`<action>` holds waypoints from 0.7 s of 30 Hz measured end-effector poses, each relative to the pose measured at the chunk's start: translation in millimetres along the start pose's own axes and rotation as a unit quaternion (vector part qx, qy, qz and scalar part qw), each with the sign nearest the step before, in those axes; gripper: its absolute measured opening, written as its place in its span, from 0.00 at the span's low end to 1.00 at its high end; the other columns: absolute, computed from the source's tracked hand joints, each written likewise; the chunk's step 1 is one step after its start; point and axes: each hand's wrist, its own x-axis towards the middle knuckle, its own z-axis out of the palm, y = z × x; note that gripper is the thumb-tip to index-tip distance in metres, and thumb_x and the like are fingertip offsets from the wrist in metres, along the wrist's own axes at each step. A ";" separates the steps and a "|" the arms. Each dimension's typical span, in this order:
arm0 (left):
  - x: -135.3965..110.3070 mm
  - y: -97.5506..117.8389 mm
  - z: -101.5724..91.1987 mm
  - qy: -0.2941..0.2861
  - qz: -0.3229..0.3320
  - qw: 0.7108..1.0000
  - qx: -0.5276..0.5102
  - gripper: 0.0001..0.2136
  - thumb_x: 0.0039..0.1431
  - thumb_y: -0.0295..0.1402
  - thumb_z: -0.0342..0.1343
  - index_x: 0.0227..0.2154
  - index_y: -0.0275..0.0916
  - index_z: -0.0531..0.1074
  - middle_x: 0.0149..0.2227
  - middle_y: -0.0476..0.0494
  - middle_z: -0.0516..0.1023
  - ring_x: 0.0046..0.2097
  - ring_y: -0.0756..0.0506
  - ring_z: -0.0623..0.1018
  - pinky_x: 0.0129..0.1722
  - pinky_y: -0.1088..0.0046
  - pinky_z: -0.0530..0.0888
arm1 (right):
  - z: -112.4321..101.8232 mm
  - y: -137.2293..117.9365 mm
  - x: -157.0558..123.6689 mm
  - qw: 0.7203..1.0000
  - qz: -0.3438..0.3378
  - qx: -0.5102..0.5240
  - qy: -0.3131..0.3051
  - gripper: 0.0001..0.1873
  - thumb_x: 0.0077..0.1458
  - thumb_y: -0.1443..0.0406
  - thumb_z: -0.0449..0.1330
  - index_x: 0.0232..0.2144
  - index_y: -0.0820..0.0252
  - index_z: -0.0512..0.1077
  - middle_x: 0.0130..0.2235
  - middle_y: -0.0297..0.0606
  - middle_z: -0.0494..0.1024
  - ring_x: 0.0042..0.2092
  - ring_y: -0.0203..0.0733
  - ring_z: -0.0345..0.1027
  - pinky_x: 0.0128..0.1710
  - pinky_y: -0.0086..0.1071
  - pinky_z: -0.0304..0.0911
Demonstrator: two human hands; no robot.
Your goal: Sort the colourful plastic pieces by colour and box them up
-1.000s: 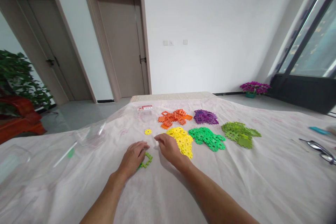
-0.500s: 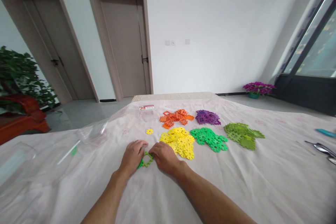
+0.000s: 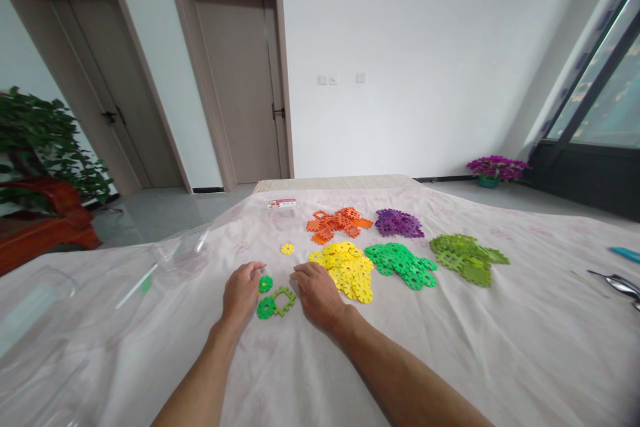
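Two green discs (image 3: 266, 307) now show beside the olive ring (image 3: 285, 301); half a second ago the left hand mostly hid them, and the right hand's fingers were on the ring. Both hands have since drawn apart, leaving the ring in plain sight between them, its left edge against the nearer disc.

A pale, creased cloth (image 3: 320, 373) covers the table. On it I see five heaps: orange (image 3: 340, 221), purple (image 3: 399, 223), yellow (image 3: 357, 270), green (image 3: 403, 265) and olive (image 3: 475, 272). One yellow disc (image 3: 287, 249) lies alone, left of the yellow heap. Beyond it is a card (image 3: 281, 203); clear plastic (image 3: 183, 247) spreads along the left. Past the table stand two doors, a white wall (image 3: 410, 113) and purple flowers (image 3: 497, 167).

The left hand (image 3: 243, 295) rests low, fingers bunched and bent, tips by the farther green disc; I can't tell whether it grips that disc. The right hand (image 3: 319, 295) is loosely curled, palm down, just right of the ring and next to the yellow heap; whether it holds anything underneath, I can't tell.
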 end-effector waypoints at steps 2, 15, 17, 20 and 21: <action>1.2 -1.7 1.2 0.001 0.004 1.000 -0.009 0.15 0.61 0.32 0.47 0.42 0.41 0.78 0.48 0.43 0.81 0.51 0.42 0.78 0.51 0.66 0.71 | 0.5 -0.7 0.1 1.000 -0.002 -0.022 0.004 0.16 0.61 0.72 0.52 0.48 0.59 0.73 0.54 0.43 0.74 0.56 0.44 0.62 0.58 0.36 0.56; 3.9 -4.1 2.2 0.003 0.011 1.000 -0.004 0.13 0.60 0.31 0.48 0.40 0.42 0.78 0.47 0.43 0.80 0.50 0.44 0.77 0.51 0.67 0.70 | 3.3 -11.7 29.4 0.982 0.035 -0.147 -0.112 0.11 0.55 0.74 0.54 0.38 0.62 0.74 0.40 0.47 0.77 0.42 0.48 0.70 0.43 0.37 0.62; 4.0 -3.7 1.9 0.001 0.009 1.000 -0.005 0.13 0.60 0.31 0.48 0.40 0.42 0.78 0.47 0.43 0.80 0.50 0.44 0.77 0.51 0.67 0.70 | 6.0 -12.0 37.2 0.979 0.040 -0.158 -0.120 0.12 0.56 0.73 0.54 0.39 0.62 0.74 0.40 0.48 0.77 0.42 0.48 0.71 0.41 0.37 0.62; 4.1 -3.5 1.7 0.003 0.000 1.000 -0.008 0.13 0.61 0.32 0.48 0.40 0.43 0.78 0.47 0.44 0.80 0.50 0.44 0.77 0.50 0.68 0.70 | 11.8 -10.7 46.3 0.978 0.041 -0.172 -0.111 0.11 0.57 0.72 0.54 0.40 0.61 0.74 0.41 0.47 0.77 0.42 0.48 0.70 0.41 0.37 0.62; 4.1 -3.5 1.7 0.003 -0.001 1.000 -0.008 0.13 0.61 0.32 0.48 0.40 0.43 0.78 0.48 0.45 0.80 0.50 0.44 0.77 0.50 0.68 0.70 | 13.9 -9.7 48.8 0.978 0.039 -0.176 -0.102 0.11 0.57 0.71 0.54 0.41 0.61 0.74 0.41 0.47 0.77 0.42 0.48 0.70 0.41 0.37 0.62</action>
